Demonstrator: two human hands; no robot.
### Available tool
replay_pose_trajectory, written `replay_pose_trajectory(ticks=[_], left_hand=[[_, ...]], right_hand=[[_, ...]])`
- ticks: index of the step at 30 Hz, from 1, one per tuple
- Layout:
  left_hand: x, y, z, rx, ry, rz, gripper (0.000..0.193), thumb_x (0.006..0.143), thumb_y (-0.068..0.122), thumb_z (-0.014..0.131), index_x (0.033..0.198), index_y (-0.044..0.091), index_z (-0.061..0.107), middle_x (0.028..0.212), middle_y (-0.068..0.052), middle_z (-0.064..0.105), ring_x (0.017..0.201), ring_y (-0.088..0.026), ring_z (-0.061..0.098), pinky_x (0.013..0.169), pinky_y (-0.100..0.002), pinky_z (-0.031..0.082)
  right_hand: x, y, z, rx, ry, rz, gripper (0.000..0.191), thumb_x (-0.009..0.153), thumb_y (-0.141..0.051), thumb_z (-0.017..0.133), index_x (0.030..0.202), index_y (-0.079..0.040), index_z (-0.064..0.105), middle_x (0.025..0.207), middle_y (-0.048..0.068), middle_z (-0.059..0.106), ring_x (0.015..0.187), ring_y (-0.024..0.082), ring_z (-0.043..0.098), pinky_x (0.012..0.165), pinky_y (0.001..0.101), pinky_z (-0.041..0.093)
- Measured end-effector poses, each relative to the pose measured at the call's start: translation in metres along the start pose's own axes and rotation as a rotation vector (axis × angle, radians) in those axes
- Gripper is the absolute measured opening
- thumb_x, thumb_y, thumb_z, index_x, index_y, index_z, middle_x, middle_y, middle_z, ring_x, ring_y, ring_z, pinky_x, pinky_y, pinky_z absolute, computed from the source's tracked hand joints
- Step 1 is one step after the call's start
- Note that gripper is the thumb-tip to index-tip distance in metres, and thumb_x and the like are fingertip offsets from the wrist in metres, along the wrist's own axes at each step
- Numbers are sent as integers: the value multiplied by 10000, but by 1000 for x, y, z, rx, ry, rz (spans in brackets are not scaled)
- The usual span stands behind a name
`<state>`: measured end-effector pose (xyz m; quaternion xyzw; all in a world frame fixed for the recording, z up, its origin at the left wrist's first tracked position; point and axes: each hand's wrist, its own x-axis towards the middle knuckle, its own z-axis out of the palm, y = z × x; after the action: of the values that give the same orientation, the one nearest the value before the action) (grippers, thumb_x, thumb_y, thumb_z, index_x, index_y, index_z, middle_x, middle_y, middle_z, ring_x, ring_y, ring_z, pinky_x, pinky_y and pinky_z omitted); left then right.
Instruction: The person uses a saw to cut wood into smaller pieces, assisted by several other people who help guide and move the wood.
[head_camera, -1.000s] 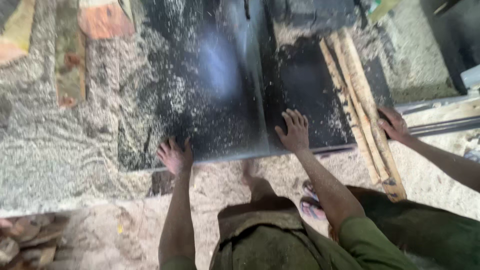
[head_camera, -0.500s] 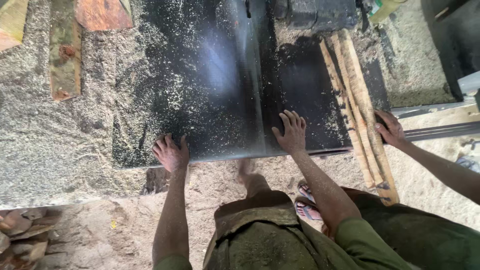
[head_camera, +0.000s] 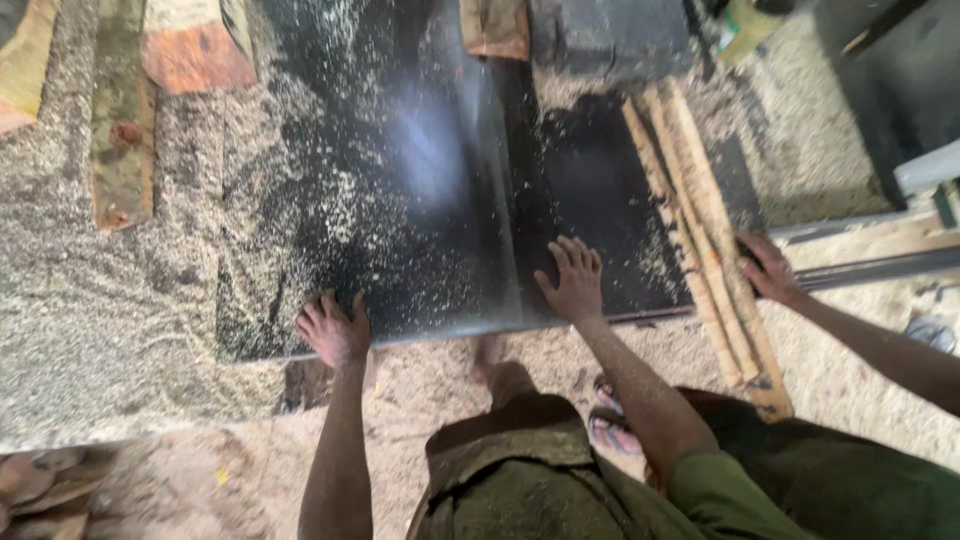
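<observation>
Sawdust lay thick over the workshop floor (head_camera: 120, 300) and drifted in pale speckles across a large black glossy board (head_camera: 400, 200), which lay flat and filled the middle of the head view. The left hand (head_camera: 335, 328) rested palm down at the board's near edge, toward its left corner, fingers spread and flat, closed on nothing. The right hand (head_camera: 573, 282) pressed flat on the same board further right, just inside the near edge, fingers splayed and pointing away, likewise gripping nothing.

Just right of the board lay a bundle of long wooden strips (head_camera: 700, 220), running slantwise from the far side toward the near right. Another person's hand (head_camera: 768, 268) reached in from the right and lay on those strips; whether it gripped them could not be told. Beyond the board's far left corner sat a reddish block (head_camera: 195, 55), with a weathered wooden plank (head_camera: 122, 130) beside it. A dark stone-like block (head_camera: 610, 35) stood at the board's far edge. Below the board's near edge a sandalled foot (head_camera: 610, 428) showed in the sawdust, next to olive-green clothing (head_camera: 520, 480).
</observation>
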<state>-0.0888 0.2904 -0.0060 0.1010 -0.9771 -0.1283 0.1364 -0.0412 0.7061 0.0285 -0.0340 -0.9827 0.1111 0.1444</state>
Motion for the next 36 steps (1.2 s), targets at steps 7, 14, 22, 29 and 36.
replay_pose_trajectory(ticks=[7,14,22,29,36], left_hand=[[-5,-1,8,-39,58,2,631,1016,631,627,1324,79,627,1370,-204,564,1308,-464,481,1115,-672,402],[-4,-8,17,-37,183,53,600,1002,640,672,1237,88,660,1305,-139,574,1221,-360,519,1058,-564,471],[-10,-14,23,33,202,105,569,1045,607,635,1247,75,654,1349,-107,565,1270,-313,513,1097,-580,457],[-14,-11,19,48,122,96,525,1064,531,589,1307,66,576,1386,-132,536,1316,-326,473,1118,-570,450],[-13,-6,7,56,79,78,505,1044,517,591,1313,93,544,1350,-134,514,1304,-314,457,1140,-544,412]], right_hand=[[-5,8,4,59,-72,-32,667,1029,-551,669,1506,-123,482,1577,135,431,1507,355,339,1259,600,220],[-15,12,8,54,-81,-39,632,1062,-521,664,1538,-150,474,1580,112,437,1539,343,325,1272,573,196],[104,21,24,203,-94,21,968,996,-779,664,1597,-70,393,1495,209,448,1430,438,408,1156,612,381],[312,12,52,120,47,41,1326,829,-914,771,1642,-26,216,1580,301,302,1445,505,331,1084,693,384],[404,-5,65,10,-177,227,1281,826,-819,858,1642,-99,183,1653,326,168,1486,566,205,1141,730,289]])
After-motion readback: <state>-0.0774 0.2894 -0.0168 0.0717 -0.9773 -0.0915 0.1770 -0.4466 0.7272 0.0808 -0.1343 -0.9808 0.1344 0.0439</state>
